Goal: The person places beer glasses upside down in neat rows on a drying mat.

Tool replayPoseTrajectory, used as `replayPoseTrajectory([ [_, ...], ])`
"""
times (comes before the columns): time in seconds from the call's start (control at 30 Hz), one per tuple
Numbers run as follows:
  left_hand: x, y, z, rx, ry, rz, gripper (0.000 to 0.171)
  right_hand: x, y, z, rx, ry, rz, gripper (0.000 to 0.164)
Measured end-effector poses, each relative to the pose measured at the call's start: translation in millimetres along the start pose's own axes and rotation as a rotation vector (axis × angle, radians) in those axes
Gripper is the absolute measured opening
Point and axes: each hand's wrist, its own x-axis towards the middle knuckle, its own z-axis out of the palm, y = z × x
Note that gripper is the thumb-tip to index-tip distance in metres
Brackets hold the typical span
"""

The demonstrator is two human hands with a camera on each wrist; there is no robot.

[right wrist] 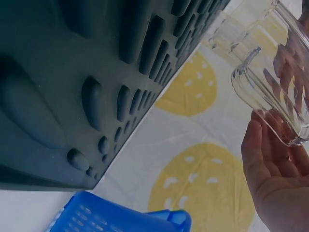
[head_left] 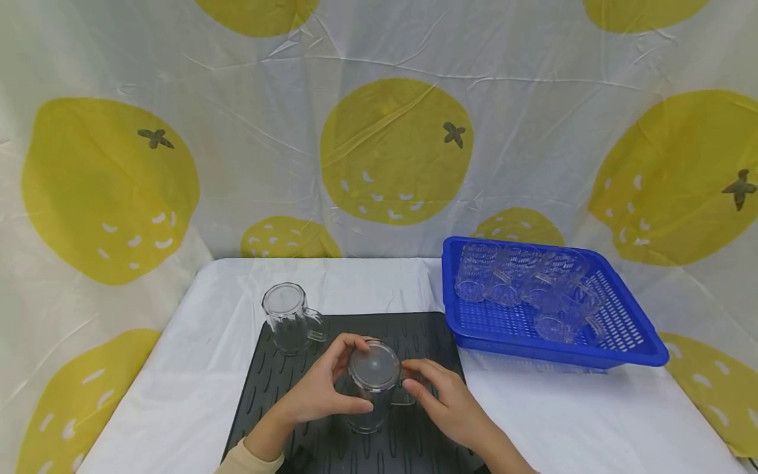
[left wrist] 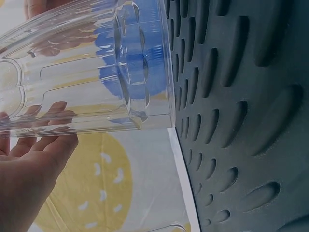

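A clear glass mug (head_left: 377, 388) stands on the black ridged mat (head_left: 414, 336); I cannot tell which end is up. My left hand (head_left: 328, 388) grips its side, thumb in front and fingers round the far side. On the right, the fingertips and thumb of my right hand (head_left: 441, 398) pinch the mug's handle (right wrist: 265, 104). In the left wrist view the faceted mug (left wrist: 91, 72) has one end at the mat (left wrist: 251, 96). A second glass mug (head_left: 287, 326), its handle facing right, stands at the mat's far left corner.
A blue plastic basket (head_left: 553, 359) sits at the back right of the white-covered table (head_left: 367, 283), with several clear glass mugs (head_left: 503, 283) lying in it. Behind the table hangs a white curtain (head_left: 260, 131) printed with yellow lemons.
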Motion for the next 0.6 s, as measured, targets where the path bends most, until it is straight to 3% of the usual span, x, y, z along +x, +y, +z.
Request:
replayPoseTrajectory([
  [0.23, 1.1, -1.1, 0.7, 0.007, -0.002, -0.01, 0.065, 0.8, 2.5, 1.2, 0.051, -0.01, 0.02, 0.02],
  [0.47, 2.1, 0.6, 0.1, -0.01, -0.001, -0.068, 0.078, 3.6, 2.7, 0.5, 0.127, -0.023, 0.048, 0.019],
  [0.6, 3.9, -0.5, 0.2, -0.019, -0.007, -0.044, 0.079, 5.3, 1.9, -0.3, 0.157, -0.016, 0.07, 0.017],
])
